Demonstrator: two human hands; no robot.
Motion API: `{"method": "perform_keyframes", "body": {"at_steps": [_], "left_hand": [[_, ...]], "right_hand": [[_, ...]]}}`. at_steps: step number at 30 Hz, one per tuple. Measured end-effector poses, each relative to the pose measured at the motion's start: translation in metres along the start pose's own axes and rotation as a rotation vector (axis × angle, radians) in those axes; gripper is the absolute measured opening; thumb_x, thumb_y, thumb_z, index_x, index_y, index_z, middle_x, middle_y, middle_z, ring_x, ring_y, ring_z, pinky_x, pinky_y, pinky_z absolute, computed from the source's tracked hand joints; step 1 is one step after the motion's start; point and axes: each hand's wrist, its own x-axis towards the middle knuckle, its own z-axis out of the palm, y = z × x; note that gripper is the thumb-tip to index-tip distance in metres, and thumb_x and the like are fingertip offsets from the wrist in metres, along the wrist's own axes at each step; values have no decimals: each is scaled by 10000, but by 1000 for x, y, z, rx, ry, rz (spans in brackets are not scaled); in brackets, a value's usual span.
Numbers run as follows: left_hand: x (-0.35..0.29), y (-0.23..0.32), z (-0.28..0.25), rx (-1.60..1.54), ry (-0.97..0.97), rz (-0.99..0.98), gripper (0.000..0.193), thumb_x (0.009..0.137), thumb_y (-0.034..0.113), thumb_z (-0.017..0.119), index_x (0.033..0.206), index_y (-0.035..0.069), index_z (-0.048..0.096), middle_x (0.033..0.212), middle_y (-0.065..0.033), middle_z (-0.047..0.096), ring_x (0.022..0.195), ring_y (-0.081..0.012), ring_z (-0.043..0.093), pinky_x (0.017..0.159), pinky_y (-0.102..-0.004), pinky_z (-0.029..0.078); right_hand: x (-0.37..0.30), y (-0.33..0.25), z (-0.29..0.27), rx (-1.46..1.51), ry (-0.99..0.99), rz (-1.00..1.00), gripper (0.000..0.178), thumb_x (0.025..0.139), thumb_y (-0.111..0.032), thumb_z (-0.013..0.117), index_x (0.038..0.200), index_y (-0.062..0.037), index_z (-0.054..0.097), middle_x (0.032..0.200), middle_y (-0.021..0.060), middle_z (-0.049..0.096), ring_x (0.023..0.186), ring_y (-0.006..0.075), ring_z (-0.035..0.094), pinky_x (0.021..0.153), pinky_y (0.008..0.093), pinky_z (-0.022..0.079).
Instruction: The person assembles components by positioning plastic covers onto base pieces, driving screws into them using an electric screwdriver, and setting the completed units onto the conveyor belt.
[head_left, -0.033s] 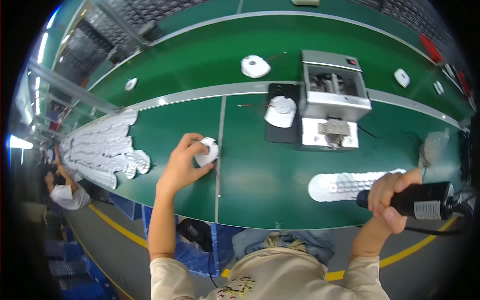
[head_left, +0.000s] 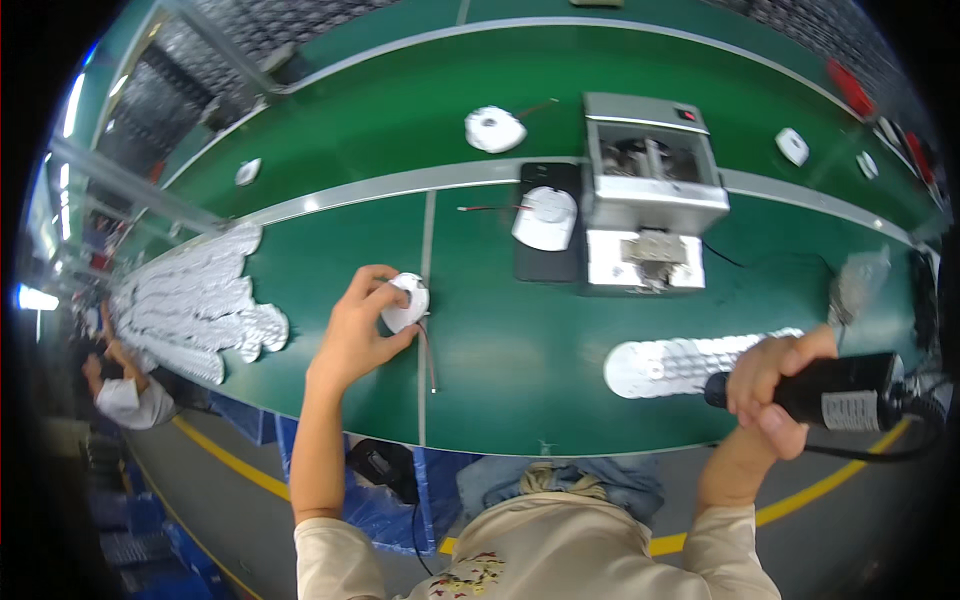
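Observation:
My left hand (head_left: 355, 325) pinches a white round plastic part (head_left: 404, 303) against the green tabletop, thumb on one side and fingers on the other. A thin dark red wire (head_left: 431, 362) trails from that part toward the near edge. In my right hand (head_left: 775, 382) is a corded black electric screwdriver (head_left: 840, 392), lying roughly level with its narrow end to the left. Under and beside that end runs an overlapping row of white discs (head_left: 632, 370). What the tip touches, if anything, cannot be made out.
A grey metal machine (head_left: 655, 190) stands at centre right, beside a black phone (head_left: 545, 265) with a white wired part (head_left: 548, 218) on it. More white parts (head_left: 494, 130) sit on the far strip. Overlapping silvery-white pieces (head_left: 205, 300) cover the left; another person (head_left: 135, 395) is beyond.
The whole view has shifted slightly to the left. Both hands keep their holds, and the wire below the white part shows more clearly now.

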Motion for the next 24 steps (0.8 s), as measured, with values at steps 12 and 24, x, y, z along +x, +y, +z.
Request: {"method": "perform_keyframes", "body": {"at_steps": [12,24], "left_hand": [[36,125,105,-127,-90,747,282,711,106,642,989,150,617,1129,-75,509,1036,-286,538,736,-351,533],[41,130,122,-109,-126,673,279,701,132,634,980,143,634,1119,-61,502,1056,-277,493,797,-372,463]], "right_hand": [[4,-2,-2,-69,-16,58,397,647,4,589,980,-22,375,573,38,448,409,128,464,409,263,432],[8,-3,11,-36,175,70,361,629,7,678,899,-9,438,540,45,449,424,121,412,396,235,347]]}}
